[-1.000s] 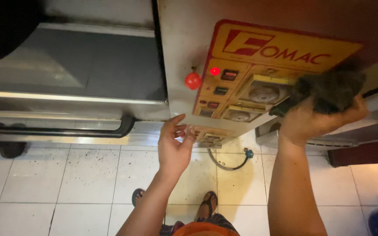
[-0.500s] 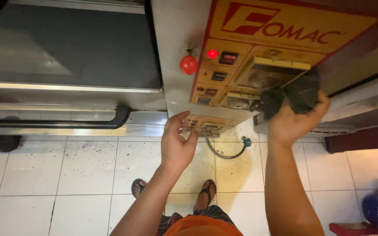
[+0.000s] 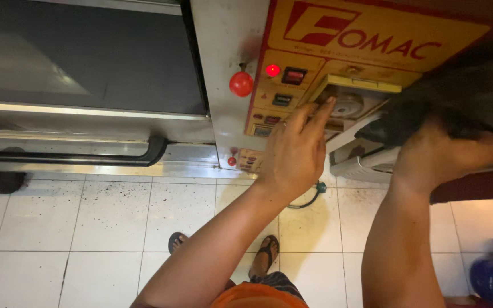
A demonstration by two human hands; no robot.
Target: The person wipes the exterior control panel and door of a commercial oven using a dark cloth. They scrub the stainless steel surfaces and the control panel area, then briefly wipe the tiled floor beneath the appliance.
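Both hands are up at the front of a metal oven. The left hand (image 3: 296, 151) is open with its fingers stretched upward, the fingertips (image 3: 327, 104) touching the edge of a round dial (image 3: 347, 106) set in a yellowish frame on the yellow control panel (image 3: 372, 40); it grasps nothing. The right hand (image 3: 449, 154) is clenched around a dark cloth (image 3: 457, 100), which it presses against the panel just right of the dial, covering that part of the panel.

Left of the dial sit a lit red lamp (image 3: 273, 70), a small red rocker switch (image 3: 294, 75) and, on the bare steel strip beside the panel, a round red knob (image 3: 241, 84). Further left is the oven door (image 3: 87, 63) with its dark window, and below it a black bar handle (image 3: 87, 158). A white tiled floor (image 3: 87, 228) lies beneath, speckled with dark marks, where the person's sandalled feet (image 3: 266, 251) show.
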